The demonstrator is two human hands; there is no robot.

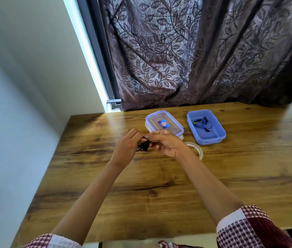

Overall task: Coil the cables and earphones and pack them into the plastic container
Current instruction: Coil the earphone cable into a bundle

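One coiled set of earphones (202, 124) already lies in the open plastic container (218, 138) on the table (105, 185), while both hands, left hand (126, 145) and right hand (166, 143), pinch a black cable (143, 146) close together, mid-coil and not yet packed.

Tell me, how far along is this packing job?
Done: one coiled cable lies in the open blue container. In hand: the left hand and right hand hold a black cable, bunched, above the table. Left: that bundle must go in, and the lid, lying beside the container, is not yet on.
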